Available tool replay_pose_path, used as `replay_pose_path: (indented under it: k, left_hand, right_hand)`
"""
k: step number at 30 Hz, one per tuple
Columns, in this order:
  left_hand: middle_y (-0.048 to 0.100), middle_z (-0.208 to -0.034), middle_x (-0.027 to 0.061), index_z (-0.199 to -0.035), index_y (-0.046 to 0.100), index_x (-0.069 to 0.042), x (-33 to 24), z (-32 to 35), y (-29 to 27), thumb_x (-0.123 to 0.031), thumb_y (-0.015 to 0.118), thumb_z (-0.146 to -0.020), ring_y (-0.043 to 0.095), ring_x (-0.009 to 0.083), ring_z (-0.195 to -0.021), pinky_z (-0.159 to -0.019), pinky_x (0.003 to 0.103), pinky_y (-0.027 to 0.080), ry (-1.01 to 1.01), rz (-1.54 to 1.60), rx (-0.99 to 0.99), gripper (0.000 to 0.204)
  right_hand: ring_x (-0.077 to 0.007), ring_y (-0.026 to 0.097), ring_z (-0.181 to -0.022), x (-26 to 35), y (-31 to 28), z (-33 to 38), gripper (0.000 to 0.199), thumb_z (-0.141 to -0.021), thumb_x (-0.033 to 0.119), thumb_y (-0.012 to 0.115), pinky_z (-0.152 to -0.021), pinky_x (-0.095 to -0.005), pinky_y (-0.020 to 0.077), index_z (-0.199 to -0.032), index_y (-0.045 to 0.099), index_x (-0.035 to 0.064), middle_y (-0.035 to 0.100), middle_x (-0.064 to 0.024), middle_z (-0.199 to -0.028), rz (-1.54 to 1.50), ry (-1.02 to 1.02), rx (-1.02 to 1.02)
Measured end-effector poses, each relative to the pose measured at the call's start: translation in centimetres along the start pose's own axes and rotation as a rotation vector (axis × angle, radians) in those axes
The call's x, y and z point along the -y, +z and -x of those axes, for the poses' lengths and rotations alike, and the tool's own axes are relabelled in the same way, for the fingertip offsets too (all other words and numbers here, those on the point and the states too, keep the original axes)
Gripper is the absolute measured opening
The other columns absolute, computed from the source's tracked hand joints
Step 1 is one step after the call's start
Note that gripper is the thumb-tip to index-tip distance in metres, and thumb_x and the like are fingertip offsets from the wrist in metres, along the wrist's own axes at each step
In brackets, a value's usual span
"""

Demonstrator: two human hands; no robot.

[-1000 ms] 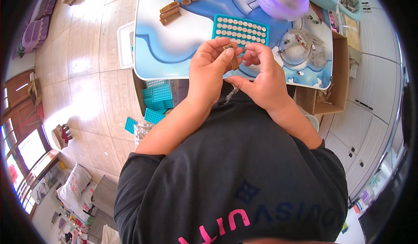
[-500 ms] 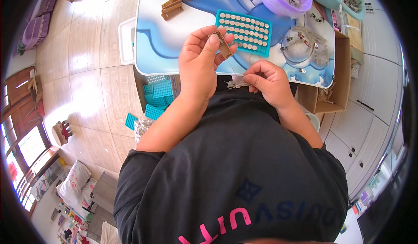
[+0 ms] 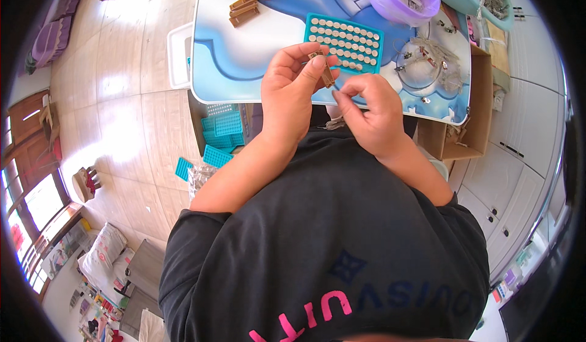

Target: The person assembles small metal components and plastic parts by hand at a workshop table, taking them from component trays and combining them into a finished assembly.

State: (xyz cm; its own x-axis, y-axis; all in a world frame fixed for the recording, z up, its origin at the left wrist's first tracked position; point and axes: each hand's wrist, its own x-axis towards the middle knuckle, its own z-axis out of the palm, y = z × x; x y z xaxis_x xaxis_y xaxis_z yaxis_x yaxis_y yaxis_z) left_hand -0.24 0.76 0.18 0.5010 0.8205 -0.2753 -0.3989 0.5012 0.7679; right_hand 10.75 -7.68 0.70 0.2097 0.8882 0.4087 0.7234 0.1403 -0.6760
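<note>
Over the table's near edge, my left hand grips a small brown rectangular plastic case between thumb and fingers. The case is tilted, its lower end toward my right hand. My right thumb and forefinger are pinched together right by that lower end; what is between them is too small to make out. Below the hands hangs a bundle of thin pale wire, partly hidden by my right hand. Just beyond the left fingers lies a teal tray with rows of round silvery button cells.
More brown cases lie on the table. A purple basin and a pile of wires with small parts are at right. Teal trays fill a box at lower left; a cardboard box stands at right.
My right hand has risen from the wire bundle to the lower end of the case. The left hand has shifted slightly right and turned the case steeper. The bundle now hangs below.
</note>
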Motion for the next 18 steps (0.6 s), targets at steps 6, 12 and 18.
replay_pose_path:
  k: [6, 12, 18]
  left_hand:
    - [0.059, -0.106, 0.0128, -0.108, 0.052, 0.001, -0.18, -0.01, -0.39, -0.008, 0.053, -0.090, 0.060, 0.0222, -0.096, -0.080, 0.033, 0.053, -0.092, 0.018, 0.007, 0.020]
    - [0.060, -0.108, 0.0134, -0.111, 0.053, 0.001, -0.20, -0.10, -0.54, -0.010, 0.051, -0.091, 0.061, 0.0221, -0.098, -0.079, 0.031, 0.052, -0.140, 0.013, 0.011, 0.023]
    - [0.060, -0.108, 0.0134, -0.112, 0.054, 0.001, 0.07, -0.05, -0.55, -0.010, 0.050, -0.092, 0.061, 0.0215, -0.096, -0.077, 0.029, 0.052, -0.185, 0.033, 0.001, 0.024]
  right_hand:
    - [-0.0209, 0.060, -0.068, 0.09, 0.55, 0.37, 0.017, -0.074, -0.002, 0.065, -0.059, -0.0299, 0.0452, -0.084, 0.053, 0.0033, 0.060, -0.0089, -0.073, -0.441, 0.359, 0.018]
    - [-0.0247, 0.060, -0.068, 0.24, 0.29, -0.25, 0.020, -0.072, 0.003, 0.069, -0.061, -0.0325, 0.0460, -0.089, 0.060, 0.0063, 0.062, -0.0093, -0.075, -0.223, 0.127, 0.026]
    - [-0.0262, 0.058, -0.065, 0.10, 0.37, -0.50, 0.016, -0.074, 0.010, 0.068, -0.059, -0.0354, 0.0431, -0.089, 0.062, 0.0078, 0.062, -0.0077, -0.073, -0.103, 0.069, 0.074]
